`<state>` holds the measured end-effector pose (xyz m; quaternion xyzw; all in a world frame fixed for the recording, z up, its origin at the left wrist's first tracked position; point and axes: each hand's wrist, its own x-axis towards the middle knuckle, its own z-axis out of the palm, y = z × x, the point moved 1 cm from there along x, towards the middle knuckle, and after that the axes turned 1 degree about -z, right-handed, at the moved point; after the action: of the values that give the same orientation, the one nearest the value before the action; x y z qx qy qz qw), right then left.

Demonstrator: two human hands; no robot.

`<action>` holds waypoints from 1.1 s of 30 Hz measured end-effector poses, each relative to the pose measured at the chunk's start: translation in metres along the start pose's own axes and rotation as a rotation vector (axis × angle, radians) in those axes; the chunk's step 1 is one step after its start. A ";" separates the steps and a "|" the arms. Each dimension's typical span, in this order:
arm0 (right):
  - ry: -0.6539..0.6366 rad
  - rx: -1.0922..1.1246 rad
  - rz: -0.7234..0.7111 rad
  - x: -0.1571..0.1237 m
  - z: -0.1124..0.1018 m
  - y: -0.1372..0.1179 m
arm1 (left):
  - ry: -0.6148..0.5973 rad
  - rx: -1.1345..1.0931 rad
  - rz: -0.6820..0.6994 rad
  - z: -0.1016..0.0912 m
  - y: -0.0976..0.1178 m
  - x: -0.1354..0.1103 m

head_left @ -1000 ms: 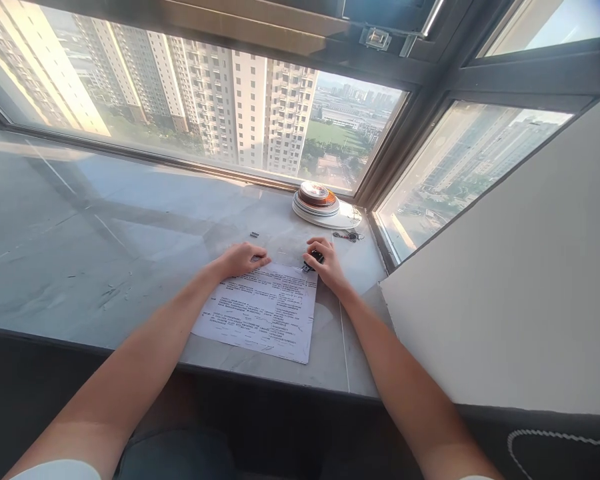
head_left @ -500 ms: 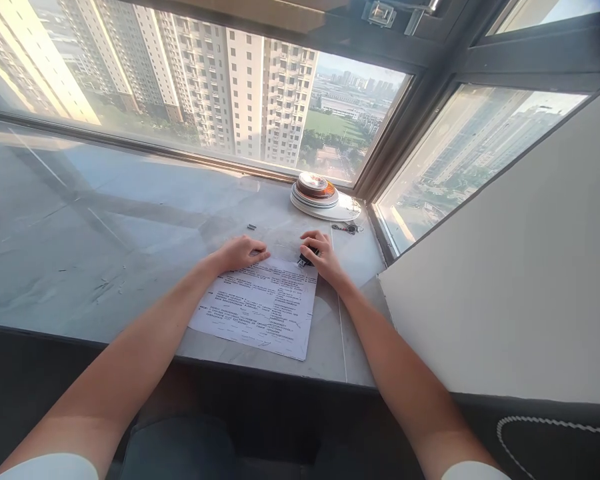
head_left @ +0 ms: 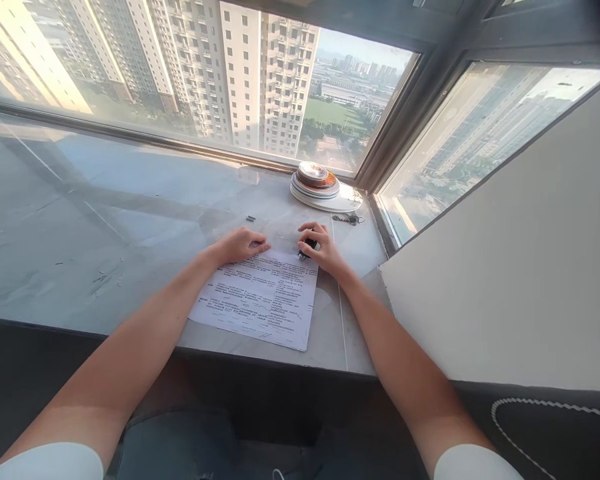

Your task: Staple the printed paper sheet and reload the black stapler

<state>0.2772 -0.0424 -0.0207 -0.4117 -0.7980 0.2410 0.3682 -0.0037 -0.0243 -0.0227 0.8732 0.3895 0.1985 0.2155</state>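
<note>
A printed sheet of paper (head_left: pixel 263 300) lies on the grey marble window sill (head_left: pixel 105 240). My left hand (head_left: pixel 240 244) rests at the sheet's far left corner, fingers curled down on the paper's edge. At the far right corner my right hand (head_left: pixel 320 248) is closed around a small black object (head_left: pixel 306 249), perhaps a stapler or clip, pressed against the paper's top edge. Only part of the black object shows between the fingers.
A stack of plates (head_left: pixel 323 189) with a patterned top sits in the window corner. A small dark item with a ring (head_left: pixel 349 219) lies beside it. A tiny dark piece (head_left: pixel 251 218) lies on the sill beyond my left hand. A white wall panel (head_left: pixel 520 253) stands at right.
The camera tilted down slightly, so everything sits a little higher in view. Both hands stay at the paper's top corners with little movement.
</note>
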 end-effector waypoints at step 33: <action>0.031 -0.119 -0.101 -0.001 0.012 0.002 | 0.017 0.049 0.006 0.004 -0.005 0.001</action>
<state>0.2694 -0.0430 -0.0299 -0.3957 -0.8250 0.1677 0.3669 -0.0043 -0.0210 -0.0284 0.8776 0.3936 0.1969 0.1901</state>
